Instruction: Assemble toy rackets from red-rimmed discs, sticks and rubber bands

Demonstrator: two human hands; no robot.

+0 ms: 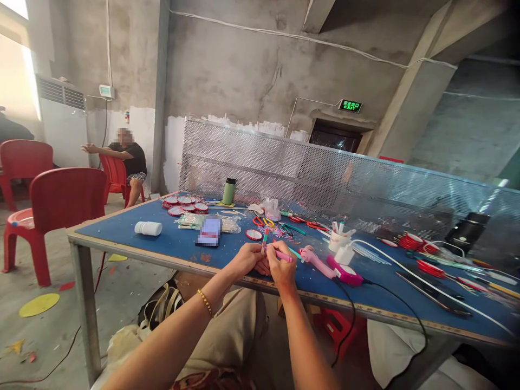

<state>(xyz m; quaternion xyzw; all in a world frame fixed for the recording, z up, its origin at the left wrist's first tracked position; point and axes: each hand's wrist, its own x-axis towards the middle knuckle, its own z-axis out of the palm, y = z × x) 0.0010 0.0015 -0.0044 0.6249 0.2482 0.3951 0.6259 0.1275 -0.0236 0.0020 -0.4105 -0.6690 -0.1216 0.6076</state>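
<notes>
My left hand (248, 261) is closed at the front edge of the blue table (170, 246), pinching a thin teal and red stick (265, 236) that points upward. Touching it, my right hand (281, 266) is closed around a pink pen-like stick (284, 256) that points right. A gold bracelet sits on my left wrist. Just right of my hands lies a pink glue gun (325, 264) with a black cord.
Red round lids (183, 204), a white bottle (148, 228), a green flask (228, 191), scissors (263, 221) and a white cup of sticks (338, 239) lie on the table. A perforated metal screen (325, 179) backs it. Red chairs (57, 208) and a seated person (128, 160) are at left.
</notes>
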